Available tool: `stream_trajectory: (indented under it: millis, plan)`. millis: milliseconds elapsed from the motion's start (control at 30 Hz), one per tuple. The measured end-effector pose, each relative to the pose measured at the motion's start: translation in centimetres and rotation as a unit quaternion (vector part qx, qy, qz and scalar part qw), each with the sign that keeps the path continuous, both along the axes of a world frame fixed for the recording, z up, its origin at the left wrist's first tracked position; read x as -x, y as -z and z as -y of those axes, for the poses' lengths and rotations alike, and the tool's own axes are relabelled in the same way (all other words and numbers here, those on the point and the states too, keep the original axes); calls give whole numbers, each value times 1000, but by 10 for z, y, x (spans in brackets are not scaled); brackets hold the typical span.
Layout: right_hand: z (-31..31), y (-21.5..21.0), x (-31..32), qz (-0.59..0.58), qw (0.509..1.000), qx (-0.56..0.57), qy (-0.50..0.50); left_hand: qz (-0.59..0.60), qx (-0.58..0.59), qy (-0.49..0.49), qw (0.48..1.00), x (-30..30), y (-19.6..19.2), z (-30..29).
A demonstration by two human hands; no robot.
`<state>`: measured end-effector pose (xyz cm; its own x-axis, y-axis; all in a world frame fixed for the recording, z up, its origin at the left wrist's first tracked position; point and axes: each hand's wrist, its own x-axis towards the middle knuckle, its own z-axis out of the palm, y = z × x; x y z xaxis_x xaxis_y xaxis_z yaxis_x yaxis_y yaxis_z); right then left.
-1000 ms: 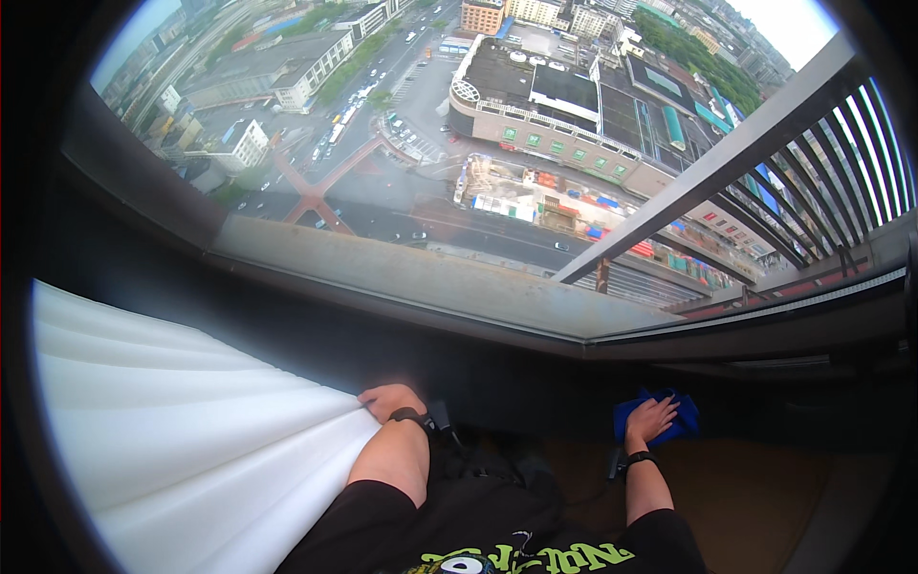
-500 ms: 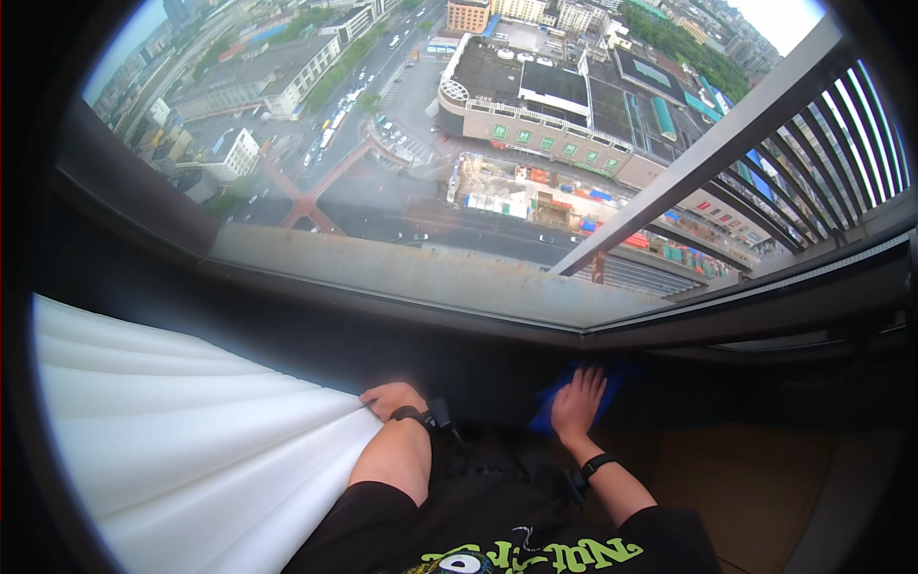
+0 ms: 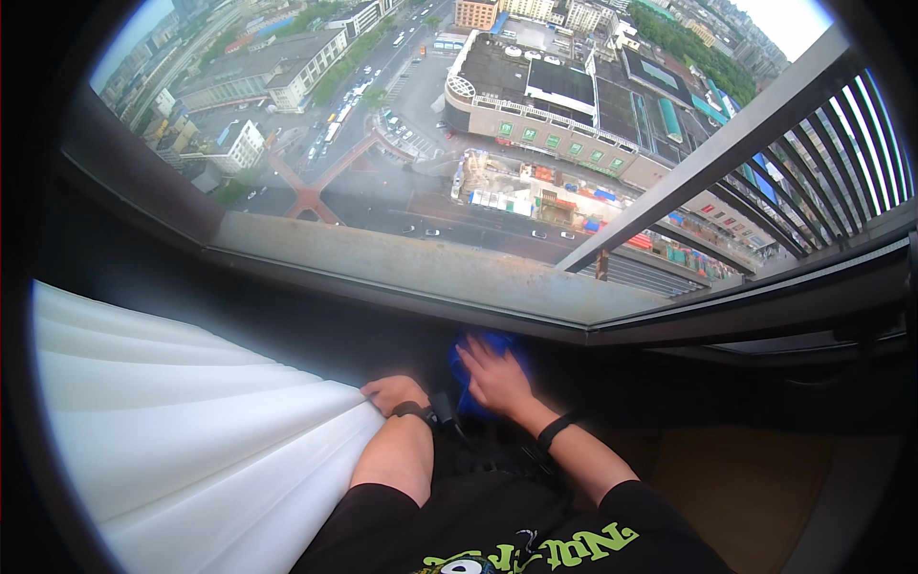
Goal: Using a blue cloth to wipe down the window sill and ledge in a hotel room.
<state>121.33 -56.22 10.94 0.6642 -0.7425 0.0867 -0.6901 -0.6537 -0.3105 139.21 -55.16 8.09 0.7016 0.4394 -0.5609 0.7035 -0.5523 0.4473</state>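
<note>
Here, holding the right hand (image 3: 499, 381) spread over a blue cloth (image 3: 516, 352) on the dark surface (image 3: 316, 330) below a window frame (image 3: 392, 304); pinching a white curtain (image 3: 191, 411) with the left hand (image 3: 395, 393); outside, overlooking city streets (image 3: 368, 191).

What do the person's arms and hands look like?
The left hand and right hand wear no gloves. Both arms wear black bands; by the left one is a dark block, seemingly with a thin cable. The sleeves are short and black.
</note>
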Motion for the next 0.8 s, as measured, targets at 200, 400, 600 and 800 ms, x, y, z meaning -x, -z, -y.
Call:
stream_trajectory:
  millis: [200,400,600,800]
  plan:
    - [-3,2,15,69,998,6,0,42,-35,36,998,-9,25,-10]
    - [-30,-3,152,-7,989,-10,144,31,-38,49,998,-6,14,-8]
    - [-63,8,263,-78,913,27,399,18,-24,36,999,-1,19,-2]
    - [-59,26,254,-120,859,37,496,4,-33,38,999,-2,10,-4]
